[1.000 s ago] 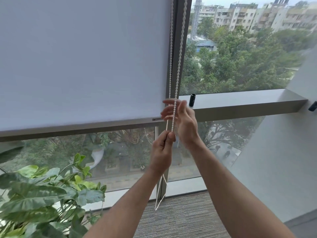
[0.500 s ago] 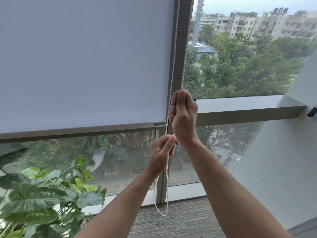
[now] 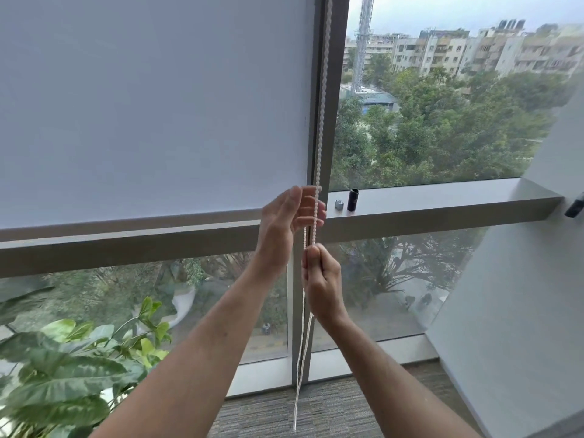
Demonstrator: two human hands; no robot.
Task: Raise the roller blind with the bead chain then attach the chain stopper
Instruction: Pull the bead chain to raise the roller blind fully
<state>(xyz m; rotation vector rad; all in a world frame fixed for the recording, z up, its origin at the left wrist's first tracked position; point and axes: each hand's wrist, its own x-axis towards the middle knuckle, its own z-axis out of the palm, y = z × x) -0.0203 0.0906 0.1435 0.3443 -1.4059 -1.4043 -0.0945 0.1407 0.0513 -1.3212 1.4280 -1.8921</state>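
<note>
The white roller blind (image 3: 151, 105) covers the left pane, and its bottom bar (image 3: 126, 227) hangs level with the window's crossbar. The white bead chain (image 3: 322, 121) runs down along the dark window post, its loop ending near the floor. My right hand (image 3: 322, 279) is closed on the chain just below the crossbar. Just above it, my left hand (image 3: 286, 216) is open, its fingers spread beside the two strands without gripping them. A small grey chain stopper (image 3: 339, 204) lies on the window ledge (image 3: 442, 200), right of my hands.
A black cylinder (image 3: 352, 199) stands beside the stopper on the ledge. A large leafy plant (image 3: 72, 374) fills the lower left. A white wall (image 3: 521, 311) slants in on the right, with a small black fitting (image 3: 573, 208) on it. Grey carpet lies below.
My right hand has come down with the chain from above my left hand to below it. My left hand let go, rose and opened. The blind's bottom bar sits a little higher.
</note>
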